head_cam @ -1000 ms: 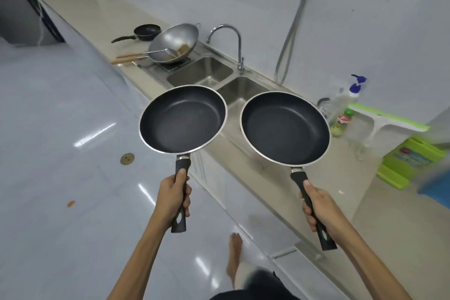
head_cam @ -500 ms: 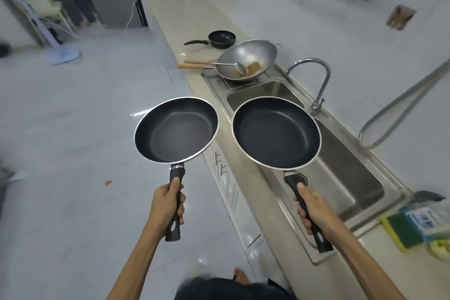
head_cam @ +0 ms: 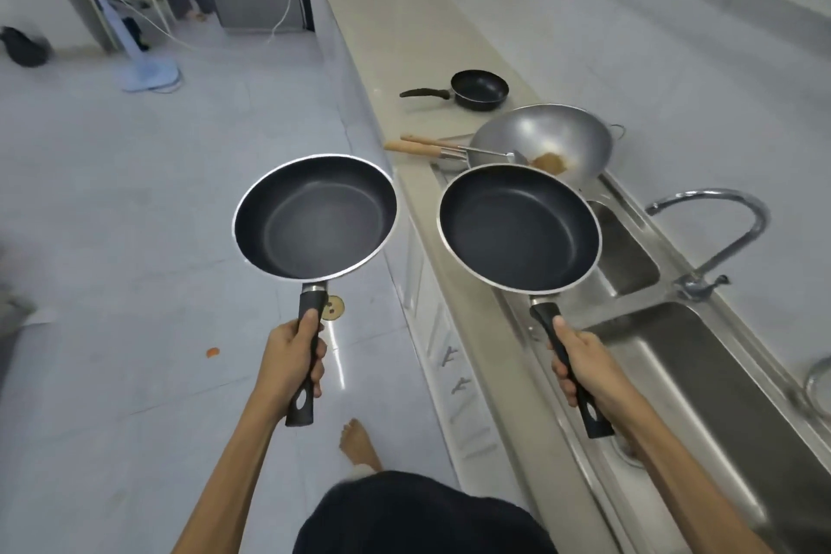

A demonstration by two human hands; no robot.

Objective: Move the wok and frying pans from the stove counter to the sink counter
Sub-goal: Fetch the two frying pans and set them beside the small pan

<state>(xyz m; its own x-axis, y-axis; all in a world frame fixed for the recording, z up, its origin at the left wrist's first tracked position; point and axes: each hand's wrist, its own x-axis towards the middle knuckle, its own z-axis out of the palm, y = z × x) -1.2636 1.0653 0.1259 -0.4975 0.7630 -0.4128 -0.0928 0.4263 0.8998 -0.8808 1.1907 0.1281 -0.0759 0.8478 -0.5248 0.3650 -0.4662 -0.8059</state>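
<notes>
My left hand (head_cam: 294,362) grips the black handle of a black frying pan (head_cam: 314,216), held level over the floor. My right hand (head_cam: 584,367) grips the handle of a second black frying pan (head_cam: 519,227), held over the counter edge and the sink's near rim. Ahead on the counter, a steel wok (head_cam: 546,142) sits tilted with a wooden-handled spatula (head_cam: 431,146) and brown residue inside. Beyond it lies a small black frying pan (head_cam: 479,90), handle pointing left.
A double steel sink (head_cam: 674,373) with a curved tap (head_cam: 715,234) runs along the right. The beige counter (head_cam: 391,14) stretches far ahead. A fan base (head_cam: 150,74) and a fridge stand at the far left. My bare foot (head_cam: 357,448) is on the tiled floor.
The view has swung left and advanced along the counter; the wok and small pan are nearer. The bottles and green items have left view. Both hands still hold their pans.
</notes>
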